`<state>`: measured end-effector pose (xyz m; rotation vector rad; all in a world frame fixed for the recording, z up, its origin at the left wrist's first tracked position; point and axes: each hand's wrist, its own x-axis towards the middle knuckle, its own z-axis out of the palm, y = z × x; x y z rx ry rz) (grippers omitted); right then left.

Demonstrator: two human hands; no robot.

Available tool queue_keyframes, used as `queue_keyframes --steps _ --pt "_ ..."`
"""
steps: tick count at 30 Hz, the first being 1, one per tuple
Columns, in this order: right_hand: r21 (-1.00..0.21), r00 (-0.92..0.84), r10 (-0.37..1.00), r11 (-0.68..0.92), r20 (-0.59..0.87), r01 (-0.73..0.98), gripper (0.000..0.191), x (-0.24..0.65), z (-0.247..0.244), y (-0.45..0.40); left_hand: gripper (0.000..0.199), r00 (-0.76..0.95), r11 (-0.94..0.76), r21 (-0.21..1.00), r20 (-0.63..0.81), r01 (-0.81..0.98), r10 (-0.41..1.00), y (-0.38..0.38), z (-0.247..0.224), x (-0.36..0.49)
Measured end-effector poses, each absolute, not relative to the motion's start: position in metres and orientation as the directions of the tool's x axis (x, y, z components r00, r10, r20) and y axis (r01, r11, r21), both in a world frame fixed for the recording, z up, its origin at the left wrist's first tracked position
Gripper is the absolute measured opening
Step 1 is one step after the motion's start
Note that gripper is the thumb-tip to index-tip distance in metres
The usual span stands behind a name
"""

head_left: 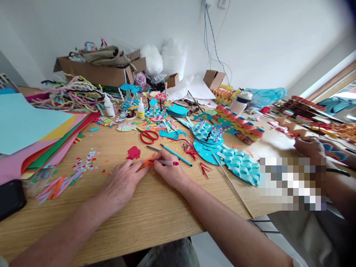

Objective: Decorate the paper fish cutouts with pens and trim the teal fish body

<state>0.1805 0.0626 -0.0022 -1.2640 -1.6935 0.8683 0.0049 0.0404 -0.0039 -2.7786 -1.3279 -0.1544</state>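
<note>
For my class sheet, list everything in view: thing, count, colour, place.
Table: one, brown, foreground
Paper sheets: several, mixed, left
Dark object: one, black, left
Pipe cleaners: many, mixed, back left
Large box: one, brown, back left
Fluffy bundles: two, white, back
Squeeze bottles: two, white, centre
Scissors: one pair, red-handled, centre
Paper strips: many, mixed, left
Red paper: count unclear, red, centre
Loose pens: two, blue/dark, centre
Woven discs: at least two, blue, centre right
Wooden stick: one, tan, front right
Carton strips: several, mixed, right
Co-worker's hand: at least one, bare, right
Smaller clutter: uncountable, mixed, back
Orange piece: one, orange, centre
Held pen: one, red-ended, centre
Left grip: one, bare, on orange piece
Right grip: one, bare, round held pen
</note>
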Motion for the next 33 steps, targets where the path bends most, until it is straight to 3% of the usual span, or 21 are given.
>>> queue_keyframes --steps 26,33 --pt "-0.884 -0.153 0.963 0.264 0.221 0.386 0.006 0.1794 -0.0016 0.0596 0.047 0.612 -0.618 0.022 0.118 0.786 0.782 0.0374 0.0015 0.0067" --pt "-0.848 -0.166 0.961 0.274 0.222 0.453 0.010 0.1785 0.0026 0.0591 0.046 0.622 -0.631 0.024 0.141 0.776 0.770 0.0377 0.0001 0.0064"
